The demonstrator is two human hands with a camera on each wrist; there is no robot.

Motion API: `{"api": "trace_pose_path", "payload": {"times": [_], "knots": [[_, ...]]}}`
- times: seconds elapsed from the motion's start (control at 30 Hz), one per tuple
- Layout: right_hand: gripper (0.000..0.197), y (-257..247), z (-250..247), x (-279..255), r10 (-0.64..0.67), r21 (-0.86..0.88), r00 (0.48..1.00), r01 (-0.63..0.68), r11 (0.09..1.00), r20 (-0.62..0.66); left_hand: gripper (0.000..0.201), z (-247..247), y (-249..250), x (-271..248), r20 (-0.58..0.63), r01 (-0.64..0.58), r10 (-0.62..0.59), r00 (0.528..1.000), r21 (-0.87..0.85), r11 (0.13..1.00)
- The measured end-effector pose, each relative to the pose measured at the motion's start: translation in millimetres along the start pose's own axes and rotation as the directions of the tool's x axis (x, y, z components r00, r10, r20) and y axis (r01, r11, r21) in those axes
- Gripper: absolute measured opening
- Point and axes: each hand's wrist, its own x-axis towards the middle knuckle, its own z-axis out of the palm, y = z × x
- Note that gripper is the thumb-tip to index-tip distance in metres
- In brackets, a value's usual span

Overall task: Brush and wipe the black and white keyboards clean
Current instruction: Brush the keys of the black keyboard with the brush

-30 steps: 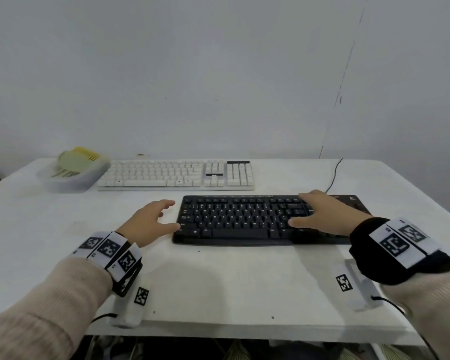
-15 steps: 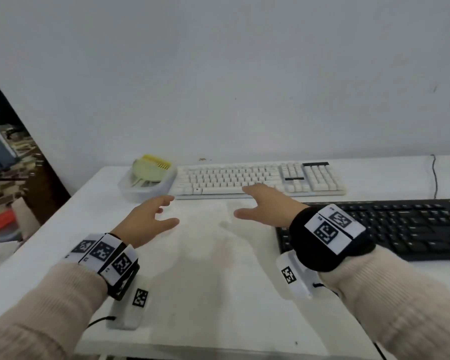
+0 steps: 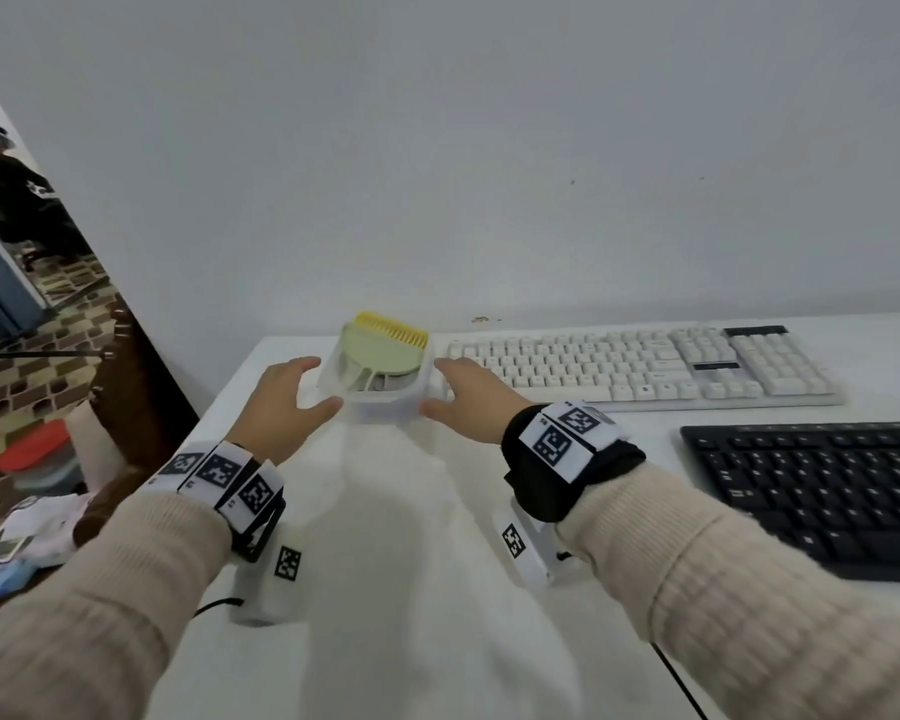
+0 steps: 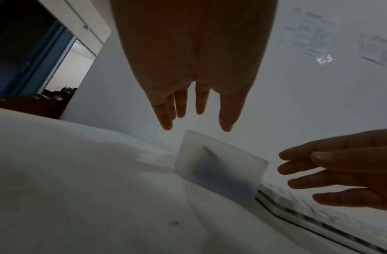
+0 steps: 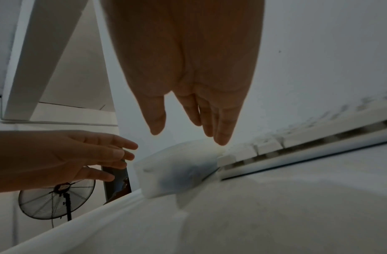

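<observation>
A translucent white box point(image 3: 385, 405) stands at the table's back left, holding a pale green brush with yellow bristles point(image 3: 383, 348). My left hand point(image 3: 287, 400) is open just left of the box, my right hand point(image 3: 468, 402) open just right of it; both are close to its walls, contact unclear. In the wrist views the box point(image 4: 218, 171) point(image 5: 177, 171) lies beyond straight fingers of the left hand point(image 4: 196, 110) and the right hand point(image 5: 188, 123). The white keyboard point(image 3: 640, 368) lies right of the box, the black keyboard point(image 3: 822, 491) nearer, at the right edge.
The white table point(image 3: 411, 589) ends just left of the box, with a patterned floor and clutter below. A plain wall stands behind. A person point(image 3: 11, 194) is at far left. A standing fan point(image 5: 57, 199) shows beyond the table edge.
Both hands left the black keyboard and moved left and forward to flank the box with the brush. The head view swung left, so the black keyboard slid toward the right edge.
</observation>
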Motion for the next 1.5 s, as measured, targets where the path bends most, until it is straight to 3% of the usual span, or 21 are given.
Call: {"api": "trace_pose_path", "payload": {"times": [0.27, 0.4, 0.7, 0.87, 1.0, 1.2, 1.37, 1.5], "knots": [[0.070, -9.7, 15.7, 44.9, 0.077, 0.077, 0.997, -0.075, 0.994, -0.018, 0.073, 4.5, -6.4, 36.5, 0.215, 0.072, -0.058, 0.975, -0.057, 0.996], [0.066, -13.8, 16.7, 53.6, 0.095, 0.132, 0.995, -0.093, 0.987, -0.006, 0.079, 5.1, -7.0, 46.1, 0.283, 0.074, -0.052, 0.958, -0.067, 0.995], [0.067, -18.1, 19.4, 47.2, 0.092, 0.202, 0.996, -0.087, 0.976, -0.015, 0.079, 2.7, -7.9, 43.6, 0.279, 0.107, -0.056, 0.959, -0.174, 0.979], [0.057, -17.8, 19.7, 28.5, 0.052, 0.261, 0.999, -0.051, 0.964, 0.002, 0.097, -2.2, -18.5, 36.1, 0.298, 0.170, -0.113, 0.948, -0.172, 0.970], [0.055, -16.6, 23.7, 10.2, 0.012, 0.272, 1.000, -0.016, 0.962, 0.017, 0.076, 1.5, -20.5, 16.9, 0.334, 0.242, -0.130, 0.934, -0.319, 0.916], [0.060, -8.4, 29.2, -15.9, -0.030, 0.296, 0.999, 0.018, 0.955, 0.035, 0.081, 3.6, -13.8, -17.7, 0.340, 0.249, -0.109, 0.934, -0.400, 0.882], [0.070, 3.7, 34.0, -36.9, -0.050, 0.276, 0.998, 0.037, 0.960, 0.037, 0.114, 5.0, 0.3, -46.8, 0.358, 0.237, -0.076, 0.931, -0.430, 0.871], [0.073, 12.2, 35.6, -56.2, -0.078, 0.263, 0.996, 0.063, 0.963, 0.047, 0.091, 8.4, 9.2, -68.2, 0.347, 0.263, -0.112, 0.931, -0.425, 0.866]]}}
